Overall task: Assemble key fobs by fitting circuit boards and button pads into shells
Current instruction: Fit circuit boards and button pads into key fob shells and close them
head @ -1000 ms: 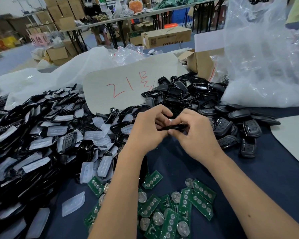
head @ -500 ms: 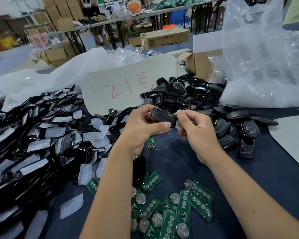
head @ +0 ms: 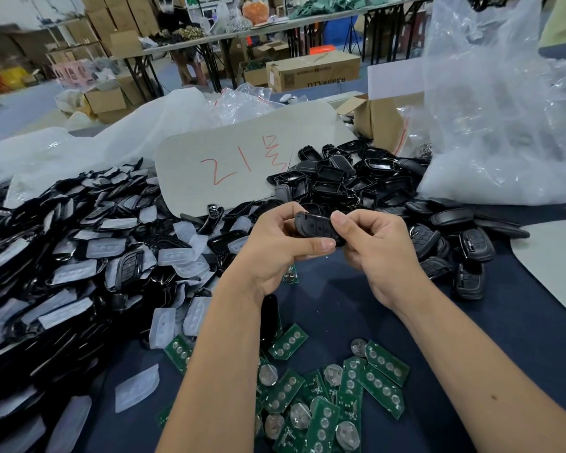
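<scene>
A black key fob shell is held up over the dark blue table between both hands. My left hand grips it from the left, thumb under its lower edge and fingers behind. My right hand pinches its right end, thumb on top. Green circuit boards with round coin cells lie scattered in front of me. Translucent white button pads lie over a big heap of black shell halves on the left. One more circuit board lies below my left hand.
A second pile of open black shells and closed fobs lies behind and right of my hands. A grey card with red writing, a cardboard box and large clear plastic bags stand at the back.
One second ago both hands were pressing the fob together edge-on. They have since turned it so its button face shows, and raised it slightly. The right thumb now sits on its right end.
</scene>
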Action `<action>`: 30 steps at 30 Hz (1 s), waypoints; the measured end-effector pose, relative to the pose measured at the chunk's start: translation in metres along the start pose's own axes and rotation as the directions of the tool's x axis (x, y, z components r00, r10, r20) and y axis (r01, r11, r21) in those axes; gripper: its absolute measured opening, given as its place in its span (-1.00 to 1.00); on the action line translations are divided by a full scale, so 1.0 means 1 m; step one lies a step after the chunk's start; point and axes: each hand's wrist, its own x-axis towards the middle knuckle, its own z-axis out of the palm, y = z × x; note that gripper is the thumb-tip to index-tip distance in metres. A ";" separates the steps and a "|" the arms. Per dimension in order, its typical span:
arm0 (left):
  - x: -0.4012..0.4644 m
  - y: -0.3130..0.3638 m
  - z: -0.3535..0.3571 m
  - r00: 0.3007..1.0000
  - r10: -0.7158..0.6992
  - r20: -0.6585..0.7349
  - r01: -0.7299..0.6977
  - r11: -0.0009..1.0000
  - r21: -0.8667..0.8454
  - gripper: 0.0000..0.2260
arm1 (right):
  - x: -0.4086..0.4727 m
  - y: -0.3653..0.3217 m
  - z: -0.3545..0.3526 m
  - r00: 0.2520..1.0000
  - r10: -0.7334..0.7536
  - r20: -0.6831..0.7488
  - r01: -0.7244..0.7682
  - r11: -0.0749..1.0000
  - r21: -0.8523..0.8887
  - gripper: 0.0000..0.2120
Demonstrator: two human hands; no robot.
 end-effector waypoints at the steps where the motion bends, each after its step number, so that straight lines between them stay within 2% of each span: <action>1: 0.000 0.000 0.000 1.000 0.000 -0.003 0.000 1.000 -0.001 -0.68 | 0.000 0.000 0.000 1.000 0.001 -0.001 -0.001 1.000 0.001 -0.69; 5: -0.001 0.002 0.006 0.999 -0.005 -0.032 0.005 1.000 -0.004 -0.72 | -0.001 0.000 0.001 0.998 -0.024 -0.053 0.023 0.999 -0.023 -0.66; 10: 0.004 -0.003 0.034 0.985 0.034 -0.167 -0.016 0.995 0.103 -0.62 | 0.001 -0.002 -0.004 0.959 -0.219 -0.180 0.163 0.946 -0.280 -0.71; 13: 0.006 -0.008 0.045 0.980 0.072 -0.188 -0.023 0.968 0.248 -0.71 | 0.002 -0.006 -0.014 0.880 -0.382 -0.283 0.180 0.819 -0.545 -0.73; 15: 0.008 -0.011 0.044 0.969 0.097 -0.227 -0.013 0.939 0.345 -0.78 | 0.003 -0.009 -0.023 0.806 -0.497 -0.321 0.136 0.684 -0.717 -0.76; 17: 0.010 -0.011 0.036 0.945 0.159 -0.287 -0.006 0.883 0.469 -0.83 | 0.004 -0.013 -0.033 0.766 -0.545 -0.342 0.053 0.584 -0.810 -0.84; 18: 0.010 -0.010 0.031 0.923 0.213 -0.320 -0.001 0.833 0.553 -0.83 | 0.005 -0.014 -0.037 0.759 -0.534 -0.372 0.007 0.578 -0.816 -0.88; 22: 0.007 -0.006 0.008 0.845 0.377 -0.380 0.046 0.656 0.754 -0.83 | 0.004 -0.018 -0.042 0.713 -0.471 -0.519 -0.115 0.652 -0.749 -0.82; 24: 0.006 -0.006 -0.002 0.854 0.381 -0.353 0.087 0.565 0.820 -0.83 | 0.003 -0.020 -0.037 0.706 -0.510 -0.491 -0.079 0.632 -0.771 -0.80; 27: 0.005 -0.008 -0.014 0.900 0.302 -0.313 0.161 0.436 0.885 -0.80 | 0.001 -0.018 -0.025 0.738 -0.606 -0.298 0.064 0.503 -0.862 -0.87; 30: 0.005 -0.011 -0.019 0.914 0.271 -0.302 0.182 0.392 0.902 -0.80 | -0.003 -0.010 -0.011 0.802 -0.589 -0.098 0.181 0.396 -0.900 -0.91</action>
